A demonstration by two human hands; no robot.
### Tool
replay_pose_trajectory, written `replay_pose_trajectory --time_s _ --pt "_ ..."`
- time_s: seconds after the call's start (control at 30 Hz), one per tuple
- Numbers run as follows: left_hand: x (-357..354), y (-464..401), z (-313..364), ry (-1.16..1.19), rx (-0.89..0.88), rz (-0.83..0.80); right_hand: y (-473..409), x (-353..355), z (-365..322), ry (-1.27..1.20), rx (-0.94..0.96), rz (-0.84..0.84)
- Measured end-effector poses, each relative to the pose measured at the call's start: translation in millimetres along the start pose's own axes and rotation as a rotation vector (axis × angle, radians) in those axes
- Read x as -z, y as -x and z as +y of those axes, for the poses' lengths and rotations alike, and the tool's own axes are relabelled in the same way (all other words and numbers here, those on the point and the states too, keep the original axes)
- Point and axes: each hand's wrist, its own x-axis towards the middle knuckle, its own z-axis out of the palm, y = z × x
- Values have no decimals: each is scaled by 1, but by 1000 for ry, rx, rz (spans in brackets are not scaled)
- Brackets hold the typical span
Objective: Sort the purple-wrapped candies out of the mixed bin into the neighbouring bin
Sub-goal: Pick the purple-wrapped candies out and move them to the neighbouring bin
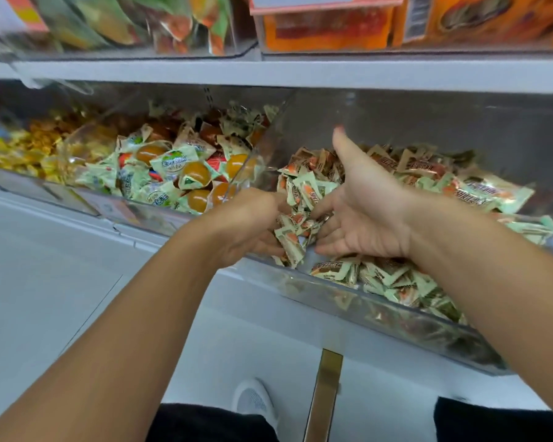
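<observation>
While your left hand (246,224) grips a clump of pale-green wrapped candies (296,232) over the right clear bin (380,317), your right hand (361,212) is spread, thumb up, fingers touching it. Neighbouring bin (131,207): orange jellies, green wrappers. Yellow sweets far left. No purple wrappers discernible; upper shelf boxes blurred.

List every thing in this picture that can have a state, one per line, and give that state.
Left hand: fingers curled round a bunch of pale wrapped candies.
Right hand: fingers spread into the same bunch, thumb up.
Right bin: clear, heaped with pale wrapped candies.
Middle bin: holds mixed pale packets and orange sweets.
Purple-wrapped candies: none visible.
</observation>
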Motion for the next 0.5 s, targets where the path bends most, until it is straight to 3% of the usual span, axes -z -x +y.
replay_pose_trajectory --time_s 0.13,0.3,0.43,0.5 --pt "-2 -3 -1 115 -88 25 1 5 -3 8 124 88" --pt "-10 -12 0 -25 -269 90 4 8 -12 122 290 263" --pt "-6 -15 7 -214 -368 83 2 8 -12 545 392 474" --pt "0 -12 6 -281 -365 42 6 5 -9 796 547 455"
